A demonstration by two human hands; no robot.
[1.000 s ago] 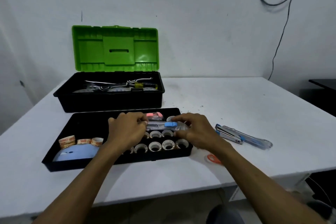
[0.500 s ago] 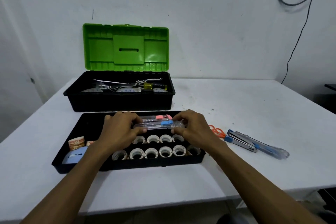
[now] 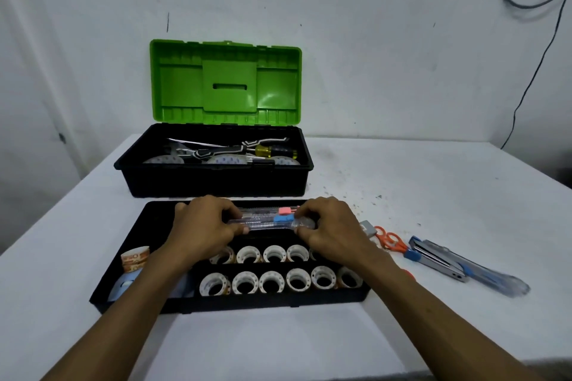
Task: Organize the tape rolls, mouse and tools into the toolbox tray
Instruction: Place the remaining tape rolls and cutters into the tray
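The black toolbox tray [image 3: 247,303] sits on the white tabletop [image 3: 433,195] in front of the person, and both hands are over its 12 o'clock strip. The left hand [image 3: 201,223] has its fingers and thumb curled round the left end of a clear blue-slider cutter [image 3: 269,223]. The right hand [image 3: 331,226] pinches the right end the same way, so the cutter lies level between them, running from 9 to 3 o'clock. A pink-slider cutter [image 3: 272,211] lies parallel just behind it, under the fingertips of both hands. Whether it is gripped too, or whether either cutter rests on the tray floor, cannot be told.

Nearer the person, white tape rolls [image 3: 272,283] stand on edge in two rows filling the tray from its middle to 3 o'clock. The back row is partly hidden by the wrists. At the tray's 9 o'clock end are orange-patterned tape rolls [image 3: 135,257], and just nearer, at about 8 o'clock, the pale blue mouse [image 3: 123,286] — partly covered by the left forearm.

At 12 o'clock from the tray stands the toolbox [image 3: 216,182], its green lid [image 3: 226,83] upright. A yellow-handled screwdriver [image 3: 272,151] is visible inside. Off the tray at 3 o'clock, on the tabletop, lie orange scissors [image 3: 390,240], a grey-and-blue stapler-like tool [image 3: 436,263] and a clear blue cutter [image 3: 501,283].
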